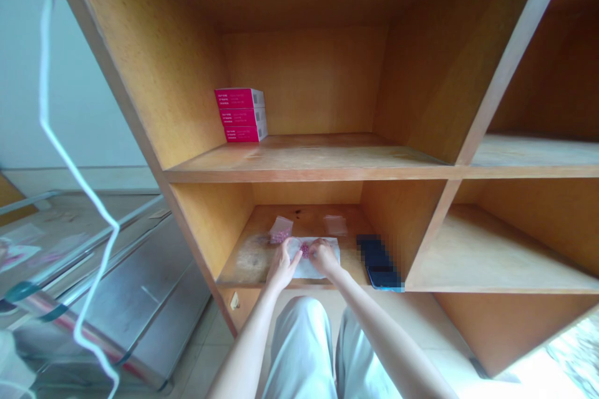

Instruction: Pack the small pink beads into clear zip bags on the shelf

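Head view, looking down into a wooden shelf unit (309,165); both forearms reach into the lower left compartment. Left hand (282,266) lies low on the compartment floor, fingers fairly flat and loosely spread, thumb side turned toward the centre, resting on the left edge of a white sheet (312,270). It grasps nothing that shows. Right hand (323,257) sits just beside it on the same sheet, fingers curled downward, fingertips at a small cluster of pink bits (304,250). Too small to tell whether those fingers pinch any of them or only touch. The pink bits lie on the white sheet, between the two hands, near the front middle of the compartment. Behind the left hand, a small clear bag (281,230) with more pink contents lies on the wood. A second clear bag (336,224) lies further right, toward the back, contents not readable. A dark flat device (380,263) lies right of the right hand, close to the compartment's right wall, reaching the front edge. One shelf up, three pink boxes (241,115) stand stacked against the left wall. Grey trousers (299,349) show below the forearms. Left of the unit, metal frames (116,299) lie on the floor; a white cord (70,162) hangs close across the view.
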`<action>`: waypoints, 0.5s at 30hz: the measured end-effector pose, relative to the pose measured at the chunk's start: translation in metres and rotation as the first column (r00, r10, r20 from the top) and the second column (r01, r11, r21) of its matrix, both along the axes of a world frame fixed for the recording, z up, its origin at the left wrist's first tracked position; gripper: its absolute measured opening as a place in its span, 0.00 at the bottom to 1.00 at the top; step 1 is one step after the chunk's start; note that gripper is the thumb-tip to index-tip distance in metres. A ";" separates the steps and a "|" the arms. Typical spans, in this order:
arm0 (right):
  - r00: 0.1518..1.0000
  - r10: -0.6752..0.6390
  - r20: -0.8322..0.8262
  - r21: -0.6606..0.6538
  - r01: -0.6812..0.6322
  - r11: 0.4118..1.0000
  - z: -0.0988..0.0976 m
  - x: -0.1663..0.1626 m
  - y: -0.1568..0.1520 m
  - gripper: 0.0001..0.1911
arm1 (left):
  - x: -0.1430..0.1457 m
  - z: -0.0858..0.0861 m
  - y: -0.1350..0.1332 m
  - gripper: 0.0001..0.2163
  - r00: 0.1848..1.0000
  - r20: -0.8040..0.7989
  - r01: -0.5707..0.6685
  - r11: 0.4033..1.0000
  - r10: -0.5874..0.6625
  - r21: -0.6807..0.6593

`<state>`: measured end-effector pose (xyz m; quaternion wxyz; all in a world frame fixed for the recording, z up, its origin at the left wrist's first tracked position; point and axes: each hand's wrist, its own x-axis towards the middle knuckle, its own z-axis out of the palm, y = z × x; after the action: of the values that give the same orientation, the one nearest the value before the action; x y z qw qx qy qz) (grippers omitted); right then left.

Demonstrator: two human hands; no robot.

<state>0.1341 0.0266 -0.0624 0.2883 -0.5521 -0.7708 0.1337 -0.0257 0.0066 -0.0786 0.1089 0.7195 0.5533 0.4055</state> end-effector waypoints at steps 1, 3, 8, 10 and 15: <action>1.000 -0.004 -0.002 -0.002 0.004 1.000 0.000 0.000 0.000 0.08 | 0.000 0.000 0.000 0.24 1.000 -0.001 0.001 1.000 -0.001 -0.001; 1.000 -0.010 -0.010 -0.007 0.010 1.000 0.001 -0.001 0.000 0.08 | 0.000 0.000 0.000 0.24 1.000 -0.004 0.005 1.000 -0.005 -0.001; 0.991 -0.023 -0.131 0.001 0.024 1.000 0.009 -0.003 0.002 0.08 | 0.000 0.000 0.001 0.24 1.000 -0.007 0.006 1.000 -0.006 0.001; 0.968 -0.040 -0.247 0.037 0.050 0.998 0.015 -0.004 0.003 0.07 | 0.000 0.001 0.001 0.24 1.000 -0.008 0.004 1.000 -0.004 -0.005; 0.879 -0.022 -0.475 0.086 0.071 0.994 0.031 -0.015 0.003 0.07 | 0.000 0.005 -0.002 0.22 0.999 -0.019 0.031 0.999 -0.031 -0.017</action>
<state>0.1194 0.0298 -0.0317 0.4984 -0.5059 -0.6692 0.2187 -0.0254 0.0051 -0.0739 0.1156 0.7309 0.5464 0.3923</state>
